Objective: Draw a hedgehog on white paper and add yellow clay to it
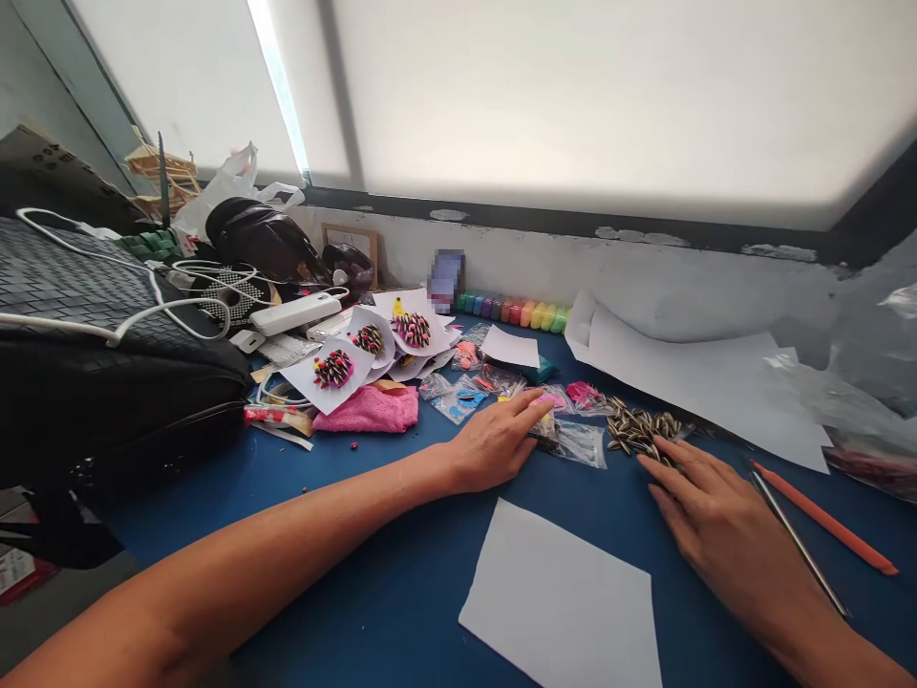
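Note:
My left hand (498,441) lies over small clear plastic bags (584,445) of coloured modelling clay, its fingers stretched forward and touching them. A bit of pink clay (545,401) shows by its fingertips. My right hand (720,511) rests at the near edge of a pile of striped sunflower seeds (637,425), fingers apart, fingertips at the seeds. Between my forearms a blank white sheet of paper (563,592) lies flat on the blue table. At the left back, seed-studded clay figures (333,369) with red and pink tips sit on white paper pieces.
A pink cloth (369,409) lies before the figures. An orange stick-like tool (823,516) and a thin metal rod (799,540) lie beside my right hand. Multicoloured clay (516,312) lines the wall. A black bag (121,373), cables and a white power strip (297,312) crowd the left.

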Motion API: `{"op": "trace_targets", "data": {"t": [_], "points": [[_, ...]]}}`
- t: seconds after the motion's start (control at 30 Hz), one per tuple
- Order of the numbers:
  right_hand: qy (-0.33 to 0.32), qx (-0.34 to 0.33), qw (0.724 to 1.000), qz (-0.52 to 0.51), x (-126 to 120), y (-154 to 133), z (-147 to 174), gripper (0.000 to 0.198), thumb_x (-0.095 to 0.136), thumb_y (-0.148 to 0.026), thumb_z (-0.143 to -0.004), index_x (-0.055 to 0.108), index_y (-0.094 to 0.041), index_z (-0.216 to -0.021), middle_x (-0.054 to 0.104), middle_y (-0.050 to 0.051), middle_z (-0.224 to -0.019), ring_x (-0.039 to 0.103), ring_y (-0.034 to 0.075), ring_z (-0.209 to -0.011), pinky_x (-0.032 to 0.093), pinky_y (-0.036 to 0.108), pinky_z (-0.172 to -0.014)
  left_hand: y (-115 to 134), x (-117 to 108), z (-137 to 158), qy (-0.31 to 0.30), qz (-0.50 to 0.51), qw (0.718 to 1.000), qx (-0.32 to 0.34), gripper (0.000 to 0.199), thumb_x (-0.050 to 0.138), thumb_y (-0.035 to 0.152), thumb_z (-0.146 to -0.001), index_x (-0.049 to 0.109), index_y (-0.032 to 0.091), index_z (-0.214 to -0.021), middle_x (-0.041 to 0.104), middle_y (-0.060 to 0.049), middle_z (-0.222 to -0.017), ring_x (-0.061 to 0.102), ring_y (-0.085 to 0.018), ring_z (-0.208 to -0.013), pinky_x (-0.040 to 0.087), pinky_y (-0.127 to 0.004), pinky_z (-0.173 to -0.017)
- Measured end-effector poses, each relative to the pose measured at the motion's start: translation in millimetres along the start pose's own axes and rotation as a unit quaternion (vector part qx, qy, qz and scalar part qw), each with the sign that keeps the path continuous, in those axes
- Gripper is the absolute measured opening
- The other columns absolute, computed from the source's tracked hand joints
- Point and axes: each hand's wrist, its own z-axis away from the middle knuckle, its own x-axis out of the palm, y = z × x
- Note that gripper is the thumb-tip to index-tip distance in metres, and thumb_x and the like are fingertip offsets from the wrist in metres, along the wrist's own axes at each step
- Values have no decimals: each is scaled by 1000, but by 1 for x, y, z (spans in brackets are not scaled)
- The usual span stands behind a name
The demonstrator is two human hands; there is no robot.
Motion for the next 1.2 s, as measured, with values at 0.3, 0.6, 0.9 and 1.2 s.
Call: {"op": "trace_targets", "data": {"t": [0.3,0.6,0.9,1.2], "points": [[-6,-38,999,-32,7,-40,-3,45,37,-36,-100,67,-20,-129,70,12,-125,64,28,-117,54,46,-96,6,-2,1,-30,-1,998,58,33,40,14,-98,61,17,-123,57,-11,-140,47,-24,-136,36,-41,-116],[1,0,999,-45,5,-35,-2,44,37,-33,-100,71,-14,-121,71,15,-118,68,28,-107,56,46,-92,1,-1,-1,9,-32,999,-13,30,49,14,-91,65,16,-117,63,-11,-121,57,-25,-113,48,-42,-100],[44,-83,996,2,10,-37,-3,47,35,-38,-101,75,-18,-117,73,14,-118,71,29,-104,61,45,-81,8,-5,-4,-13,-54,998,42,29,41,14,-100,70,16,-106,67,-8,-110,59,-20,-99,49,-33,-93],[63,-111,991,48,11,-39,-5,51,31,-34,-101,76,-13,-112,74,16,-113,73,30,-100,62,45,-77,23,-1,-5,-35,-52,993,100,31,51,34,-100,64,20,-124,65,-7,-118,56,-23,-104,45,-37,-92]]}}
